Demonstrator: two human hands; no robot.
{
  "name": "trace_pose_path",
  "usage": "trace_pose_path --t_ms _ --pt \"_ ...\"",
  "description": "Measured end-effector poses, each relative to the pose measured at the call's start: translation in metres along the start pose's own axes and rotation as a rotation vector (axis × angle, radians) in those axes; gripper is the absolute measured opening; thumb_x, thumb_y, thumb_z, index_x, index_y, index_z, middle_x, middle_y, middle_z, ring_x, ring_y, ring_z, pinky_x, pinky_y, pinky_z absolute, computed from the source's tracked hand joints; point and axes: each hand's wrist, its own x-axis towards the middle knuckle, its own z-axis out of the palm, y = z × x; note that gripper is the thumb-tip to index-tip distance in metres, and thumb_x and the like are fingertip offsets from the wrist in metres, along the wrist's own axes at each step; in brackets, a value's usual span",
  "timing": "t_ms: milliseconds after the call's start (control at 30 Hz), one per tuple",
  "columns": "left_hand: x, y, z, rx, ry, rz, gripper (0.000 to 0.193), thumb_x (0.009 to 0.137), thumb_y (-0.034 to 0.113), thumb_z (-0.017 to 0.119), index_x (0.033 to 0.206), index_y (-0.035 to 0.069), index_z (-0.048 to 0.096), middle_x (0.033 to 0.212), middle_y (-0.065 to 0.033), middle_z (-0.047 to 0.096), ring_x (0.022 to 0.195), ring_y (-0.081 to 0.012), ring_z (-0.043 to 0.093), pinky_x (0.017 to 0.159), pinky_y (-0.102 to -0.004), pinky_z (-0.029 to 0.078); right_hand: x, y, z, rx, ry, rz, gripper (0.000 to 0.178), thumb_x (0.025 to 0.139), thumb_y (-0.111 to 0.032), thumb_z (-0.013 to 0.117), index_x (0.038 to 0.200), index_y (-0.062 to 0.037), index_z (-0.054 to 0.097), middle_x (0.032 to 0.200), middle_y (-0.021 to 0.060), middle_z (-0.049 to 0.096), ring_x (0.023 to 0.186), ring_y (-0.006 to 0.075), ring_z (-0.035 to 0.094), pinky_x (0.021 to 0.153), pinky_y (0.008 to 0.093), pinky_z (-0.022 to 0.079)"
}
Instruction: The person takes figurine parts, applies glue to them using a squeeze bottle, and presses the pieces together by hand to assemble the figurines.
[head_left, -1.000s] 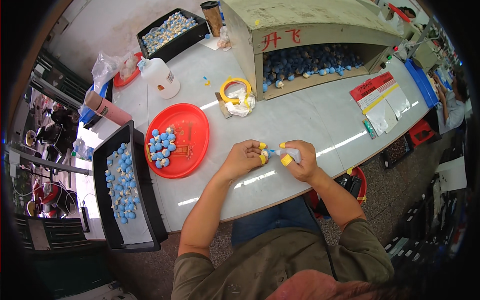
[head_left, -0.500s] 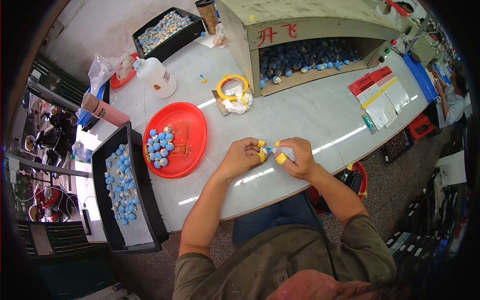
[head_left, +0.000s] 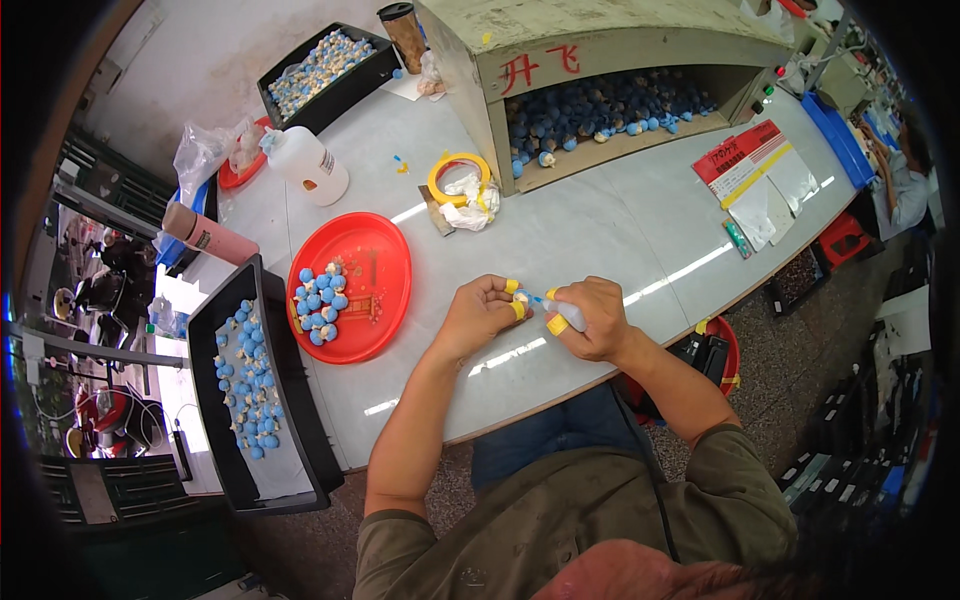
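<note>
Up close over the white table's (head_left: 600,230) near edge, the left hand (head_left: 482,315) curls shut around a tiny blue piece (head_left: 524,297), steadying it, while the right hand (head_left: 592,318), fingertips taped yellow, grips a small white squeeze bottle (head_left: 566,313) with its nozzle against that piece. A round red plastic tray (head_left: 375,270) of blue pieces sits handily leftward.

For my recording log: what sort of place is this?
Probably a small workshop bench for hand assembly. A black tray and a red plate hold many small blue pieces, a box holds more, and the left hand and right hand work together on a small part.
</note>
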Motion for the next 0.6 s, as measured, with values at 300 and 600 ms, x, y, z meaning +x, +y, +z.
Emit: trace_pose_path --t_ms 300,600 --pt "0.0002 0.0009 0.0021 -0.041 0.024 -0.012 0.033 0.085 0.000 0.066 0.113 -0.009 0.051 0.105 -0.0149 0.062 0.094 -0.0207 0.067 0.083 -0.0279 0.056 -0.0033 0.0010 0.0010 0.012 -0.023 -0.018 0.018 0.069 -0.009 0.072 0.083 -0.0023 0.063 0.069 0.0076 0.063 0.052 0.0241 0.058 0.050 0.0328 0.044" --pt "-0.0018 0.0023 0.0028 -0.008 0.011 -0.019 0.032 0.084 -0.002 0.066 0.112 -0.011 0.053 0.102 -0.0151 0.064 0.090 -0.0179 0.067 0.079 -0.0251 0.055 -0.0003 0.0006 0.0024 0.050 0.001 0.002 0.019 0.068 -0.004 0.072 0.084 -0.0011 0.062 0.076 0.0104 0.066 0.050 0.0248 0.056 0.050 0.0332 0.042"
